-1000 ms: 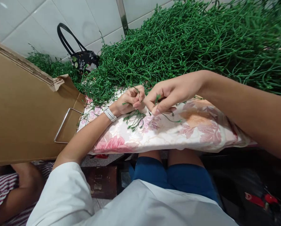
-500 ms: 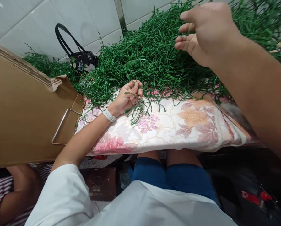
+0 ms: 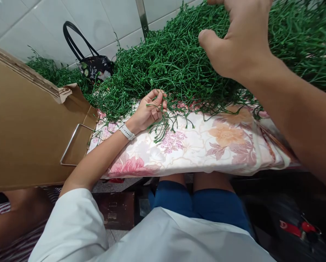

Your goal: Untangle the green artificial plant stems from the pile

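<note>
Right hand (image 3: 243, 36) moved farther, seemingly over stems (image 3: 176, 63).

Single view from a camera worn on the person's head, facing forward and steeply down, with a wide field. Nearest are the person's white shirt (image 3: 157, 236) and blue shorts (image 3: 217, 203), seen from above. The middle holds a flowered cloth (image 3: 190, 156), viewed at a slant, with the left hand (image 3: 150, 111) near the center. The right hand (image 3: 242, 40) looks larger, at the far edge, which cuts off most of its fingers. A cardboard box (image 3: 28, 127) stands close on the left, cropped by the left edge. Farther off, a pile of green stems (image 3: 157, 65) spreads right, and a tiled wall (image 3: 108, 18) closes the view behind.
</note>
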`<state>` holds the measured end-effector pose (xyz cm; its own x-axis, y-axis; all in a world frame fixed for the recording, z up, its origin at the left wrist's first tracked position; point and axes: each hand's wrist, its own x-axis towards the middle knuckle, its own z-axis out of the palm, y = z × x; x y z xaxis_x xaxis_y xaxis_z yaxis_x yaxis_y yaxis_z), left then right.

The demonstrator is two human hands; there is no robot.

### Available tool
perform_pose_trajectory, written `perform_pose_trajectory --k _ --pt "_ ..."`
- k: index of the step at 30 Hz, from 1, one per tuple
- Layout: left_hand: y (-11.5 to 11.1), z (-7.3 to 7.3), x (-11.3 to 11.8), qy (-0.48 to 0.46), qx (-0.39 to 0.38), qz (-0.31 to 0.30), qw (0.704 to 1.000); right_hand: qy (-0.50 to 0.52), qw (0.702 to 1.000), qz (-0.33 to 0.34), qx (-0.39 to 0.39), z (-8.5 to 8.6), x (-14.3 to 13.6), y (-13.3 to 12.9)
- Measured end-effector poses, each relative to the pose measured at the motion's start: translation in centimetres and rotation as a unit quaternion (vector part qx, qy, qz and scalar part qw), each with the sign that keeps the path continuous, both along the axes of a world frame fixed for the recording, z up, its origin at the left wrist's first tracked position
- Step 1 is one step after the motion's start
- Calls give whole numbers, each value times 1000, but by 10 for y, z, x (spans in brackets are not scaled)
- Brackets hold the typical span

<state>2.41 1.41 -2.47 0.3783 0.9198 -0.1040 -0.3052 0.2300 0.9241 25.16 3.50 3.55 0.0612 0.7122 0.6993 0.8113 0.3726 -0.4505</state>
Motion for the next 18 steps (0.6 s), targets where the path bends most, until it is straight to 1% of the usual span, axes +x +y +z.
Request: perform_pose_trajectory --k 2,3,4,6,8,10,12,14,16,18 --pt "2 -2 -2 6 7 -8 1000 -20 999 11 37 -1 -1 -4" --pt "3 -4 -3 7 12 -9 1000 -42 997 38 57 -1 -2 -6" --pt "4 -6 -4 6 17 -8 1000 -67 992 82 61 -2 -4 -8" --pt "7 -10 -7 3 28 -4 1000 -104 975 195 26 -4 -10 -14" --pt "10 -14 -9 -4 43 0 999 -134 942 305 -38 -10 -18 -18" --pt "12 -17 -10 -13 56 9 998 -162 913 365 -80 -20 -27 -18" --pt "13 -19 -10 -18 62 21 998 -190 893 396 -98 -32 -35 -15" --pt "14 -19 -9 -14 59 30 998 -191 884 414 -99 -42 -39 -11" --pt "14 -18 -8 -10 57 34 998 -161 884 429 -90 -47 -40 -9" --pt "15 -18 -7 -1 45 14 999 -104 891 434 -87 -46 -41 -11"
